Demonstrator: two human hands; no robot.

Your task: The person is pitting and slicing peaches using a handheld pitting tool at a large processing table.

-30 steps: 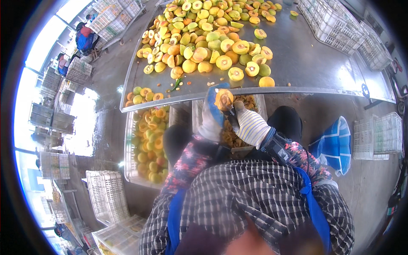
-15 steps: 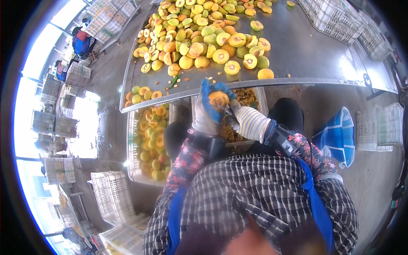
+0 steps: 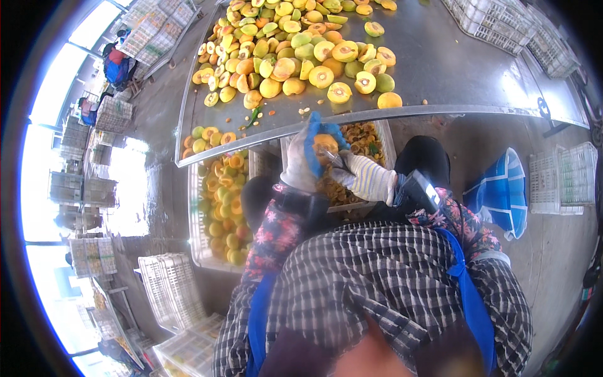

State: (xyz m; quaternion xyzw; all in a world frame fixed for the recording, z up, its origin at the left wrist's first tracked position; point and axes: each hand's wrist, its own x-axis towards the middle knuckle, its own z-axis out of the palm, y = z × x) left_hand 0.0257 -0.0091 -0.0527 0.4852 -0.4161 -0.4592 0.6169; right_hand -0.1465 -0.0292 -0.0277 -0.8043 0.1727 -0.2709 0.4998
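Two gloved hands engaged. Left hand (image 3: 303, 162) cups an orange fruit piece (image 3: 325, 143) beside the table's edge (image 3: 402, 113), above a white crate (image 3: 388, 139); right hand (image 3: 369, 177) grips a slim tool (image 3: 336, 159) against it. Judged good technique: fruit seated firmly, strokes short, tip angled away from left fingers. Flesh orange-yellow, rounded; centre blurred, pit presence uncertain.
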